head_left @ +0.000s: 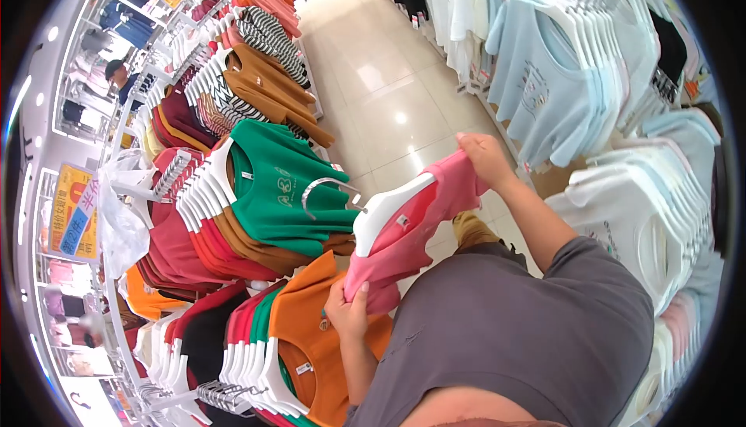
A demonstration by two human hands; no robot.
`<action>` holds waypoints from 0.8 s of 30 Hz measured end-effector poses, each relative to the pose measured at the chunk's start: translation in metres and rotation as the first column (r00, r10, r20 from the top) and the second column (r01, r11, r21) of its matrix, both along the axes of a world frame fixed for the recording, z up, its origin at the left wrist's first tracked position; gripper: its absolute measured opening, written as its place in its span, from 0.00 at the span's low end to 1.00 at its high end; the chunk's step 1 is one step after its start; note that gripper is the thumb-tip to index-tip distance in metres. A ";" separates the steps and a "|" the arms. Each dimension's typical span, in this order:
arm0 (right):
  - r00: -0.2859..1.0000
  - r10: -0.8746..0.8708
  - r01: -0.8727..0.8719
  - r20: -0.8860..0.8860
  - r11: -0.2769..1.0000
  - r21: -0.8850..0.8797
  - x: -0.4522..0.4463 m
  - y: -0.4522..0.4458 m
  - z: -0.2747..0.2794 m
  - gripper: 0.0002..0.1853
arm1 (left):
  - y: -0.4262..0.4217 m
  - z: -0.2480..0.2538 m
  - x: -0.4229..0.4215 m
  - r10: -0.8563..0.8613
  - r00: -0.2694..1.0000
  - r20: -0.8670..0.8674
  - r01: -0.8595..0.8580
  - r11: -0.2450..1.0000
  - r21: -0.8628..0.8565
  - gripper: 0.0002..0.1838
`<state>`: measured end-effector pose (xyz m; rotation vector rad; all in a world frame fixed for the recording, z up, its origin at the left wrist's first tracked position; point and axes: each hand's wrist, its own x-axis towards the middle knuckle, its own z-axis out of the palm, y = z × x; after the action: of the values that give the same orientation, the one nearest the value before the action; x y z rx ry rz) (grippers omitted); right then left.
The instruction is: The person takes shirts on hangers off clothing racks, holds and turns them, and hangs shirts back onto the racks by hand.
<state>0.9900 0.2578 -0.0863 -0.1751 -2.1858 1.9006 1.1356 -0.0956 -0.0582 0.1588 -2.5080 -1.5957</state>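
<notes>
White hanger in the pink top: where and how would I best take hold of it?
I'd pinch the base of the metal hook, where it meets the white hanger, coming from the side of the green top. The hook juts out bare there, while the pink top covers part of the hanger and the left hand and right hand hold its ends.

Pale glossy floor tiles [373, 85] ran up centre, reflecting lights. Clothes racks [120, 135] lined left side. More racks stood upper right and lower right. Orange-blue sign [74, 213] hung at left. Bright strip light [19, 104] and round spotlights [53, 34] glowed far left. Lit wall shelves [93, 38] filled upper left.
</notes>
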 end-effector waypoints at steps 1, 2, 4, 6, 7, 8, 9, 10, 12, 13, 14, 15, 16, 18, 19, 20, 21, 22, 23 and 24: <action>1.000 0.014 -0.014 -0.023 1.000 0.000 -0.017 -0.004 0.003 0.22 | 0.001 -0.004 -0.008 0.042 0.999 -0.014 -0.042 0.999 0.021 0.17; 0.999 0.031 -0.031 -0.028 1.000 0.002 -0.035 -0.007 0.006 0.22 | 0.003 -0.006 -0.019 0.085 0.996 -0.031 -0.084 0.996 0.040 0.16; 0.999 0.035 -0.036 -0.014 0.999 -0.037 -0.071 -0.009 0.009 0.22 | 0.014 0.001 -0.044 0.112 0.993 -0.034 -0.112 0.994 -0.007 0.16; 0.999 0.052 -0.053 -0.012 0.998 -0.038 -0.110 -0.004 0.003 0.22 | 0.021 -0.004 -0.072 0.111 0.989 -0.096 -0.117 0.991 -0.063 0.16; 0.998 0.060 -0.060 0.004 0.998 -0.030 -0.129 0.002 0.002 0.22 | 0.027 -0.003 -0.089 0.126 0.989 -0.079 -0.130 0.990 -0.049 0.16; 0.998 0.066 -0.066 0.003 0.997 -0.033 -0.145 0.008 0.002 0.22 | 0.036 0.001 -0.107 0.132 0.988 -0.081 -0.137 0.989 -0.052 0.16; 0.998 0.059 -0.060 -0.024 0.997 -0.047 -0.159 0.015 0.005 0.21 | 0.047 0.010 -0.126 0.131 0.988 -0.079 -0.136 0.988 -0.072 0.16; 0.997 0.051 -0.054 -0.051 0.997 -0.063 -0.173 0.021 0.008 0.21 | 0.056 0.018 -0.142 0.129 0.989 -0.078 -0.136 0.986 -0.093 0.16; 0.999 0.035 -0.037 -0.028 0.996 -0.075 -0.203 0.040 0.005 0.21 | 0.063 0.018 -0.177 0.110 0.990 -0.085 -0.118 0.989 -0.091 0.16; 1.000 0.016 -0.016 0.002 0.996 -0.082 -0.219 0.051 0.004 0.21 | 0.067 0.019 -0.196 0.088 0.992 -0.087 -0.095 0.992 -0.084 0.16; 1.000 0.018 -0.018 -0.009 0.996 -0.082 -0.234 0.062 0.005 0.21 | 0.075 0.022 -0.216 0.089 0.991 -0.098 -0.098 0.992 -0.082 0.16; 1.000 0.006 -0.008 -0.014 0.993 -0.118 -0.246 0.073 0.005 0.21 | 0.083 0.023 -0.234 0.065 0.992 -0.111 -0.072 0.996 -0.059 0.16; 1.000 -0.003 0.001 -0.014 0.988 -0.152 -0.257 0.085 0.003 0.21 | 0.092 0.023 -0.252 0.044 0.992 -0.120 -0.049 0.998 -0.036 0.16; 0.998 -0.061 0.064 0.021 0.984 -0.168 -0.278 0.107 0.001 0.20 | 0.111 0.028 -0.286 0.023 0.993 -0.118 -0.029 0.998 -0.051 0.15; 0.990 -0.125 0.134 0.057 0.973 -0.186 -0.285 0.115 -0.005 0.20 | 0.118 0.030 -0.297 -0.007 0.993 -0.115 -0.002 0.997 -0.072 0.15; 0.991 -0.107 0.120 0.076 0.975 -0.185 -0.290 0.122 -0.012 0.20 | 0.124 0.028 -0.306 0.012 0.995 -0.096 -0.019 0.997 -0.074 0.15; 0.986 -0.149 0.163 0.071 0.952 -0.260 -0.297 0.131 -0.018 0.19 | 0.129 0.024 -0.319 -0.015 0.995 -0.096 0.016 1.000 0.009 0.14; 0.978 -0.197 0.207 0.064 0.920 -0.334 -0.304 0.140 -0.023 0.19 | 0.134 0.020 -0.333 -0.046 0.994 -0.104 0.056 0.994 0.094 0.14; 0.972 -0.232 0.236 0.047 0.928 -0.288 -0.308 0.146 -0.026 0.18 | 0.137 0.014 -0.346 -0.049 0.994 -0.101 0.059 0.993 0.105 0.12; 0.972 -0.227 0.233 0.055 0.930 -0.285 -0.311 0.155 -0.033 0.18 | 0.142 0.012 -0.359 -0.043 0.995 -0.092 0.053 0.993 0.107 0.12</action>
<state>0.6792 0.4126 -0.1190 -0.4829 -1.7940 2.0756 0.7767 0.0462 -0.0458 0.0393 -2.3759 -1.7192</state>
